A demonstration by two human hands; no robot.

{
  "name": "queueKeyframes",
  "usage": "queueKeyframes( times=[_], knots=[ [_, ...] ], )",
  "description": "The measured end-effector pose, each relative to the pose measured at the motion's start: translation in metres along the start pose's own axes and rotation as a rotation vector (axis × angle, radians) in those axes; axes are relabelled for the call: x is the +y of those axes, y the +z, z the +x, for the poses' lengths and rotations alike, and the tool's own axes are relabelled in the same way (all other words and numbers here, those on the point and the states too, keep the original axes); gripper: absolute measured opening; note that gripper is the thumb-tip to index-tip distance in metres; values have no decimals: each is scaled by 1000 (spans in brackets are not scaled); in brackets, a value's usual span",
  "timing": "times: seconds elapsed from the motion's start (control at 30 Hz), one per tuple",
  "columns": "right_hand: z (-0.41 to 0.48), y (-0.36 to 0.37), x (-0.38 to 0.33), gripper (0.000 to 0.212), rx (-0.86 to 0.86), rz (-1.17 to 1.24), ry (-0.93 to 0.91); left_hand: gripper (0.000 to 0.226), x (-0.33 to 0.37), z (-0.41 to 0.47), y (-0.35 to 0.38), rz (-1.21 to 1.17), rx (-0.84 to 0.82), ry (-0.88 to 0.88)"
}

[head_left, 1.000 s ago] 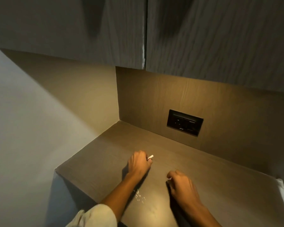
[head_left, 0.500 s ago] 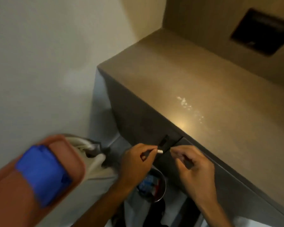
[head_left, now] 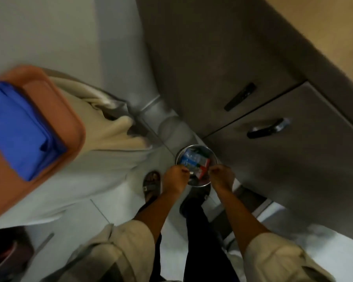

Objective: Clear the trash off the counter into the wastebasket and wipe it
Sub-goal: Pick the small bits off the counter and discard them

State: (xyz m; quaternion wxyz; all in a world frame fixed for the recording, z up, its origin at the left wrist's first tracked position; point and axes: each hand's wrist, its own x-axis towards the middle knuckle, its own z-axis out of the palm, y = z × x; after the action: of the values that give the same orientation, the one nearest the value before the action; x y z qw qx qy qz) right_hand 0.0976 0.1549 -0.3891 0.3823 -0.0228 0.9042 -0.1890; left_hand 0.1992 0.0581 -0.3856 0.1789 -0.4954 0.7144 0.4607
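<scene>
A small round metal wastebasket (head_left: 192, 147) stands on the floor against the cabinet, with blue and red wrappers inside. Both my hands hover over its near rim. My left hand (head_left: 174, 178) pinches a tiny white scrap (head_left: 191, 172) between thumb and fingertips above the opening. The fingertips of my right hand (head_left: 222, 177) are pinched together, and nothing shows in them. The counter top (head_left: 334, 37) is a tan strip at the upper right. A folded blue cloth (head_left: 18, 129) lies on an orange tray (head_left: 67, 110) at the left.
Grey cabinet doors with black handles (head_left: 239, 96) rise right behind the basket. A beige towel (head_left: 114, 137) hangs under the tray at the left. My sandalled foot (head_left: 151, 184) stands just left of the basket on the pale tiled floor.
The view swung down from the counter to the floor. Both hands dropped from the counter edge to just above the wastebasket, the left one still pinching the white scrap.
</scene>
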Motion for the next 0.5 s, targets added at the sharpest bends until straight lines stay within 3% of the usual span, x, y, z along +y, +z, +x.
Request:
queueKeyframes(
  times=[0.2, 0.3, 0.43, 0.5],
  knots=[
    [-6, -8, 17, 11, 20, 50, -43, 30, 0, 6, 13, 44, -42, -12],
    [-24, -29, 21, 13, -59, 25, -13, 30, 7, -9, 6, 50, -90, -5],
    [-73, -63, 9, 17, -135, 238, -76, 27, 20, -43, -23, 31, -112, 73],
    [-97, -77, -2, 7, -178, 233, -130, 28, 26, -60, -44, 16, -88, 126]
  ],
)
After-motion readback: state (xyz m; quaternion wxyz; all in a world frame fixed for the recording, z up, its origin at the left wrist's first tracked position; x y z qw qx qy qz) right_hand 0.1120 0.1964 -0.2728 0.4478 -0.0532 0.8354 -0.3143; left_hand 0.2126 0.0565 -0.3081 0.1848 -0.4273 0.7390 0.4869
